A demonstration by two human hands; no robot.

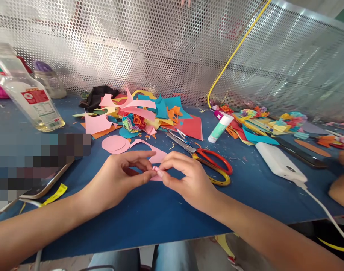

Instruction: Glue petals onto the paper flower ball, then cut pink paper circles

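Note:
Between the fingertips of both hands is a small rolled or folded piece of pink paper (155, 169), mostly covered by the fingers. My left hand (115, 178) pinches it from the left with thumb and fingers, its index finger stretched above. From the right, my right hand (188, 177) pinches the same piece. Just behind the fingers lies a cut pink paper scrap (158, 155). Overlapping pink paper circles (114, 143) rest beyond my left hand. Scissors (217, 160) with red and yellow handles lie to the right of my right hand, and a glue stick (220, 128) stands tilted behind them.
Coloured paper scraps (166, 107) and a paper flower (134, 123) are heaped at the back against a perforated metal screen (160, 45). A bottle (33, 94) and a phone (47, 180) are left; a white power bank (281, 162) and another person's arm (342, 190) are right.

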